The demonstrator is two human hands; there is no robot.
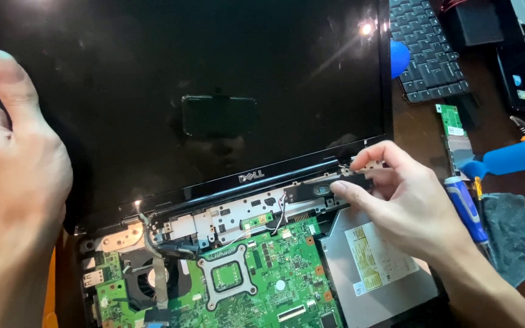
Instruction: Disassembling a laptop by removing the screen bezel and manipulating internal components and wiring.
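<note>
A disassembled laptop lies before me, its black screen (214, 79) upright and its green motherboard (274, 273) bare. My left hand (13, 152) grips the screen's left edge, thumb up along the bezel. My right hand (402, 194) pinches a narrow black strip (317, 189) that lies along the hinge line at the base of the screen, near the right hinge. A thin white wire (281, 215) runs from under the strip toward the board.
A silver optical drive (372, 261) sits right of the board, a fan (150, 279) at its left. A detached keyboard (423, 48), a small green circuit board (454, 130), blue-handled screwdrivers (466, 206), a blue tool (518, 155) and a grey cloth (511, 237) lie at right.
</note>
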